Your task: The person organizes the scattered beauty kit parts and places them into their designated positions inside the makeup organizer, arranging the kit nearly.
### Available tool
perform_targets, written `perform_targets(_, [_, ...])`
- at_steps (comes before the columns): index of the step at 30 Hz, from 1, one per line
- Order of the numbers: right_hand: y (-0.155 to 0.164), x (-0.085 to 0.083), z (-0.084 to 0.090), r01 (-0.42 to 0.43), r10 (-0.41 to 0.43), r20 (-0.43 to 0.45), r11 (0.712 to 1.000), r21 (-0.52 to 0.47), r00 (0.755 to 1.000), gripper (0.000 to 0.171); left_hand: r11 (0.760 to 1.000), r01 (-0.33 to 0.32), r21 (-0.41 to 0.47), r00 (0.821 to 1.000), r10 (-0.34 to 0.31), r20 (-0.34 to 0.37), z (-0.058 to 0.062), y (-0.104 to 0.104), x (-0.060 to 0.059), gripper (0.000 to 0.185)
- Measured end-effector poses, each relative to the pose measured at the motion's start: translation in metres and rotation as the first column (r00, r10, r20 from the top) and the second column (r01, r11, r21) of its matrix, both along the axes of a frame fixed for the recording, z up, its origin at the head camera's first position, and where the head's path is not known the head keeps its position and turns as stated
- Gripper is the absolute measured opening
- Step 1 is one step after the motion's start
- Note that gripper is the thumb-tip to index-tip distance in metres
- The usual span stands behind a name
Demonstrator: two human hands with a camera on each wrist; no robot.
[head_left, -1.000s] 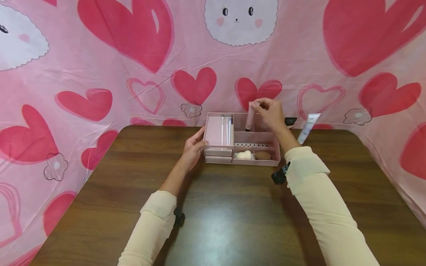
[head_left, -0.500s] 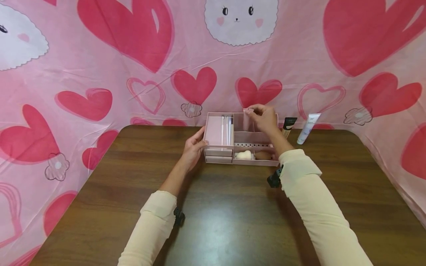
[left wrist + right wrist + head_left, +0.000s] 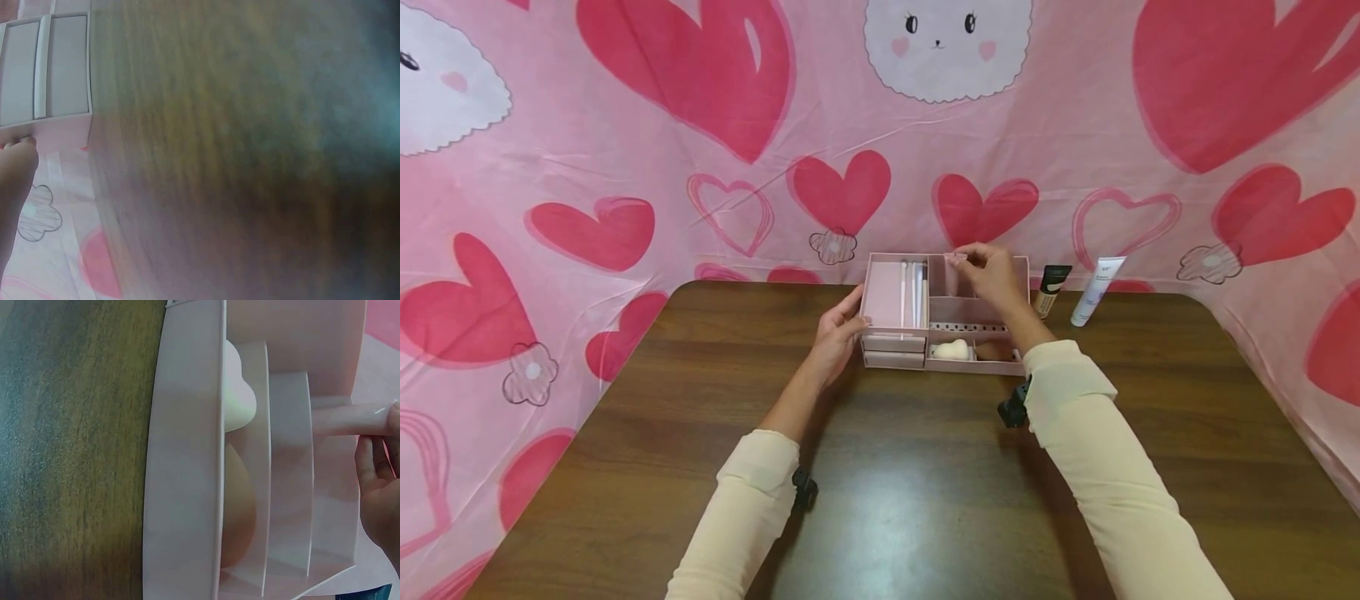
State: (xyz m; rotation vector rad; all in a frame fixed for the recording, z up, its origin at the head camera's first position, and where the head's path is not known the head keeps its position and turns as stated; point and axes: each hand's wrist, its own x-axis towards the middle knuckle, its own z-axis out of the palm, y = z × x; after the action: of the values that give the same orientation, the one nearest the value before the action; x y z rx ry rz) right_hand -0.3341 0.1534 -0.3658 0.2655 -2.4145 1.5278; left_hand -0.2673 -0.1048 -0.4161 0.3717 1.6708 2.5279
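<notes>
A pink organizer box stands at the far middle of the brown table. My right hand pinches the top of a pink tube that stands sunk in the box's back middle compartment. The right wrist view shows this pink tube held between my fingers, behind the organizer's front wall. My left hand rests with relaxed fingers against the box's left side. One fingertip touches the wall beside the two drawers.
A white sponge and a brown sponge lie in the front compartment, and several white brushes in the back left one. A black tube and a white tube stand right of the box. A pink heart cloth surrounds the table.
My right hand has lowered the pink tube down into the back compartment. The black tube behind that hand has come into sight. My left hand has stayed put.
</notes>
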Motion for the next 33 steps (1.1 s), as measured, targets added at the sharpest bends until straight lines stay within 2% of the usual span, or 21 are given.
perform_targets(9, [0.0048,-0.0013,-0.0063,-0.017,0.017,-0.011,0.999,-0.030,1.000,0.025,1.000,-0.004,-0.006,1.000,0.004,0.008,0.0019,0.0004,0.0011,0.067])
perform_targets(22, [0.0056,0.0039,0.0012,-0.043,0.045,0.042,0.998,-0.044,0.998,0.031,1.000,-0.005,-0.014,1.000,0.004,-0.016,0.0014,0.0002,0.0010,0.068])
perform_targets(33, [0.0097,0.0013,-0.0025,-0.044,0.047,0.052,0.997,-0.055,0.998,0.036,1.000,-0.010,-0.005,1.000,0.010,-0.004,0.0006,0.0005,0.0014,0.067])
